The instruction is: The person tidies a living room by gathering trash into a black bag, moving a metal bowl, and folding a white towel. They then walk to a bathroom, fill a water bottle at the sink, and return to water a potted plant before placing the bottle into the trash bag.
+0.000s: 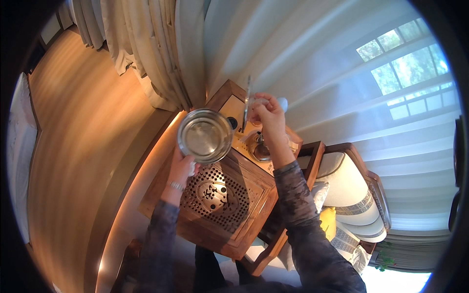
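Note:
My left hand (181,167) is closed at the near side of a round, shiny metal pot (205,136), holding it up above the tea table. The pot's open top faces me, and its pale inside shows. A small white piece shows by the fingers of that hand. Raised over the table's far end, my right hand (267,116) pinches a thin flat disc (246,103), seen edge-on, that looks like a lid. Below that hand, a rounded glass-like vessel (259,148) stands on the table's pale panel (240,142).
The wooden tea table (254,188) has a perforated drain top (215,193). A round black spot (233,122) lies on the panel. To the right stands a wooden-framed sofa (337,183) with a yellow cushion (328,222). Beige curtains (146,44) and sheer white ones (293,44) hang beyond.

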Demonstrator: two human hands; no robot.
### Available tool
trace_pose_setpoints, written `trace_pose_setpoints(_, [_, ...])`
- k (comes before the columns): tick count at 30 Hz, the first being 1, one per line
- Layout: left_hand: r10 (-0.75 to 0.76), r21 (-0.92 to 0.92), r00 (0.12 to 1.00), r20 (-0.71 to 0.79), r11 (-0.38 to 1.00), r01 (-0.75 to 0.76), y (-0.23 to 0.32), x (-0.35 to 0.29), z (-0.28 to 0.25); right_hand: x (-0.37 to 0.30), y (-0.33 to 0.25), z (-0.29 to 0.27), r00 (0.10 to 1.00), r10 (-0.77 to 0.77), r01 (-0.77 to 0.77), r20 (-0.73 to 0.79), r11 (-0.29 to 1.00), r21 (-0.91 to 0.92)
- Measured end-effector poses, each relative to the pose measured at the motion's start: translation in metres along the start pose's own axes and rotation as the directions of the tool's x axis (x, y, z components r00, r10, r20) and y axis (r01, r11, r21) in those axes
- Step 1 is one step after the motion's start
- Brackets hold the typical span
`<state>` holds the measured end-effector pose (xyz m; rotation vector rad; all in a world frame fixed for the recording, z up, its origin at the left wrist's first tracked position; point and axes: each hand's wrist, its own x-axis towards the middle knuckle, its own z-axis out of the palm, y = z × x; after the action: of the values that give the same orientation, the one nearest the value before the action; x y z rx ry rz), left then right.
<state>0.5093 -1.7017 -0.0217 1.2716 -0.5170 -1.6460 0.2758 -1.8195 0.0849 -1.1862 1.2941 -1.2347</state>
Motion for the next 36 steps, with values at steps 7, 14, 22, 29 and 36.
trace_pose_setpoints(7, [-0.087,0.153,0.989,0.123,0.986,0.067,-0.002,0.085,0.081,0.011,-0.003,-0.013,0.995,0.072,-0.072,0.067,0.997,-0.003])
trace_pose_setpoints(14, [-0.069,0.343,0.990,0.122,0.939,0.023,-0.010,0.118,0.102,0.015,0.028,-0.012,0.995,0.099,-0.090,0.007,0.930,-0.356])
trace_pose_setpoints(22, [-0.129,0.465,0.990,0.057,0.881,0.088,-0.016,0.125,0.105,0.016,0.027,0.012,0.994,-0.095,0.105,0.056,0.647,-0.755])
trace_pose_setpoints(29, [-0.107,0.336,0.979,0.173,0.941,0.043,-0.013,0.127,0.095,0.018,0.052,0.033,0.991,-0.131,0.053,-0.014,0.494,-0.868])
trace_pose_setpoints(36, [0.010,-0.158,0.941,0.339,0.986,0.047,-0.018,0.101,0.072,0.019,0.082,0.025,0.991,-0.119,-0.014,-0.067,0.402,-0.915])
